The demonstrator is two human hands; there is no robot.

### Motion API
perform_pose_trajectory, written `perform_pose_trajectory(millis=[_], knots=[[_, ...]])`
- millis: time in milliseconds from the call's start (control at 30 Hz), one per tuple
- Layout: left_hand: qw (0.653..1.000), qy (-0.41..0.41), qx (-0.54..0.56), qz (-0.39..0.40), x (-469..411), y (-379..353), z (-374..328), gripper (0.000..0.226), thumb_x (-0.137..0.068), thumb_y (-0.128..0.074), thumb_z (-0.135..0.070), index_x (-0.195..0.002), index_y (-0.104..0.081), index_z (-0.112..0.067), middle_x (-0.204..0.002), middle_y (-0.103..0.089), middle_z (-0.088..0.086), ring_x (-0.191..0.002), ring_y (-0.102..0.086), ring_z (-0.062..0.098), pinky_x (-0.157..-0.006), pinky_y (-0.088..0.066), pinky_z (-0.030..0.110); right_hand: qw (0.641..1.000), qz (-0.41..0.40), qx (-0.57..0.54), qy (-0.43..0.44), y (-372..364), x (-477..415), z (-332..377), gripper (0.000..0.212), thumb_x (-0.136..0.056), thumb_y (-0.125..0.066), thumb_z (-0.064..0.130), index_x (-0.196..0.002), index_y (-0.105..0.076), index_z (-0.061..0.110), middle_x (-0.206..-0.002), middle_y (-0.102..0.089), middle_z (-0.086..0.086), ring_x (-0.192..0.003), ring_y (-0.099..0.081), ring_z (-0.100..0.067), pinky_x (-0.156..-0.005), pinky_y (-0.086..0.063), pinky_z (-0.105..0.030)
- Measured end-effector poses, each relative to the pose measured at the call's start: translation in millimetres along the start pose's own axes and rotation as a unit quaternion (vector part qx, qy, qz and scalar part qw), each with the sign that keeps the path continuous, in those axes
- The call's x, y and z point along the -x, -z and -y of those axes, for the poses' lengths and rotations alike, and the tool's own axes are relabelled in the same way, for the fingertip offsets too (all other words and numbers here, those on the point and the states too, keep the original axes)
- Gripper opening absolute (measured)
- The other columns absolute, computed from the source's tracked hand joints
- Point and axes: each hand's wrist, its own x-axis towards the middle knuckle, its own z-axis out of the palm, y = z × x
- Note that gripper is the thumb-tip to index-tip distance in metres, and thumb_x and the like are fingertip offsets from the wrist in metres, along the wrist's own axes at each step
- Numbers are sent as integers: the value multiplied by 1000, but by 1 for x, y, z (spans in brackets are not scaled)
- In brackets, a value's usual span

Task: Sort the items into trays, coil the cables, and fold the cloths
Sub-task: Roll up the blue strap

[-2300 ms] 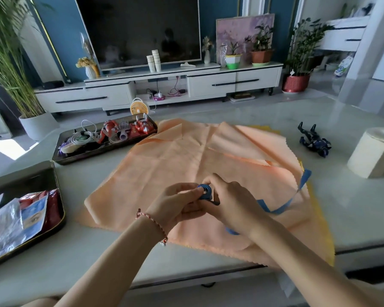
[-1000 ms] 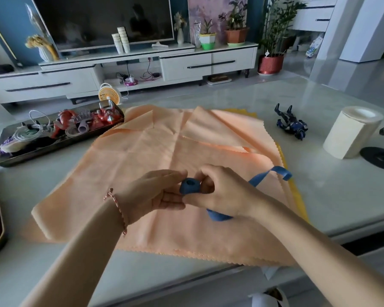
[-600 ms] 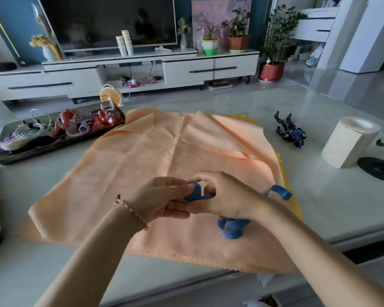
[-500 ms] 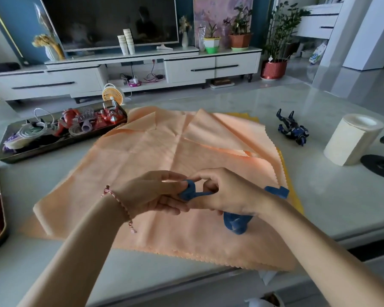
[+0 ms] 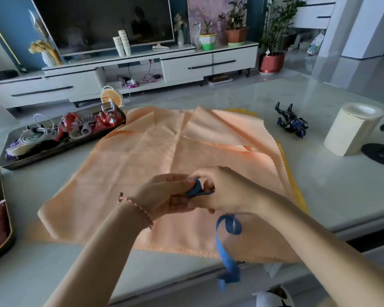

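- The left hand (image 5: 164, 198) and right hand (image 5: 228, 191) meet over the cloth (image 5: 142, 160), their fingers (image 5: 173, 177) pinching the band (image 5: 195, 189) between them.
- The band's loose end trails nearer than the fingers, past the table (image 5: 330, 187) edge.
- A second cloth (image 5: 297, 196) lies under the first, right of the fingers.
- Left and beyond the fingers: a tray (image 5: 60, 149) holding cables and toys.
- Far left: another tray (image 5: 8, 238).
- Right and beyond: a toy figure (image 5: 290, 122), then a roll (image 5: 353, 131).

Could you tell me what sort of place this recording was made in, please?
Most likely a home living room: a large television stands on a low white media cabinet, with potted plants beside it.
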Motion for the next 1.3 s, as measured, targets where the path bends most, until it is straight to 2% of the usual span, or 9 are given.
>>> perform_pose_trajectory(millis=[133, 300, 400, 667, 800, 933, 1100, 1200, 1300], knots=[[994, 28, -93, 55, 3, 10, -13, 27, -75, -60, -21, -100, -63, -9, -74, -72, 6, -61, -69, 12, -55, -56, 22, 996, 63, -59, -8, 8, 6, 1, 30, -80, -73, 27, -108, -60, 28, -55, -63, 4, -38, -48, -11, -41, -41, -20], [998, -33, 31, -34, -7, -11, -1, 25, -83, -61, -26, -99, -66, -6, -81, -70, 11, -59, -65, 14, -54, -57, 23, 980, -164, 110, -1, 2, 4, -2, 32, -74, -70, 46, -84, -52, 21, -54, -52, 11, -49, -52, -3, -47, -38, -15], [994, -49, 85, -52, -11, -25, 8, 17, -88, -59, -19, -97, -66, -6, -74, -70, 8, -54, -64, 10, -53, -56, 22, 958, -207, 199, 9, -3, 3, -7, 39, -74, -65, 52, -84, -43, 22, -62, -47, 11, -61, -50, -11, -49, -30, -23], [991, 27, -111, 75, 2, 1, -7, 40, -64, -64, -34, -97, -65, -12, -74, -72, 6, -62, -68, 12, -55, -54, 21, 993, 88, -79, -17, 15, 11, -5, 27, -77, -76, 30, -100, -64, 29, -57, -65, 6, -40, -52, -10, -42, -42, -18], [998, -28, -48, 0, 4, -5, 2, 45, -64, -64, -40, -98, -65, -10, -74, -73, 8, -65, -70, 14, -55, -55, 22, 997, -33, -58, -25, 7, 10, -3, 29, -75, -76, 34, -87, -56, 18, -57, -63, 3, -40, -56, -10, -42, -46, -25], [994, -77, 44, -70, -1, -26, 14, 26, -77, -68, -25, -97, -67, -8, -73, -72, 7, -63, -69, 13, -54, -55, 23, 971, -188, 145, 5, 0, 7, -2, 37, -71, -70, 47, -75, -45, 20, -58, -50, 9, -55, -50, -10, -49, -33, -25], [994, -39, 62, -76, -5, -25, 7, 15, -85, -63, -15, -95, -65, -4, -70, -68, 10, -51, -64, 12, -49, -55, 23, 989, -120, 84, 7, 3, 10, 1, 24, -80, -69, 33, -95, -58, 17, -47, -47, 10, -44, -46, -2, -42, -27, -14], [998, -16, 53, -36, -3, -17, 0, 11, -83, -62, -15, -87, -67, -6, -70, -71, 9, -53, -66, 14, -49, -54, 22, 998, -37, -5, 44, 13, 14, 5, 17, -84, -67, 16, -100, -63, 11, -48, -51, 30, -45, -49, 9, -44, -32, -5], [999, -11, 35, -16, -2, -11, -6, 16, -78, -63, -17, -90, -66, -7, -70, -71, 9, -55, -67, 14, -49, -54, 22, 997, -4, -55, 44, 18, 16, 6, 27, -87, -64, 12, -114, -61, 10, -45, -53, 22, -39, -49, 3, -42, -32, -6]])
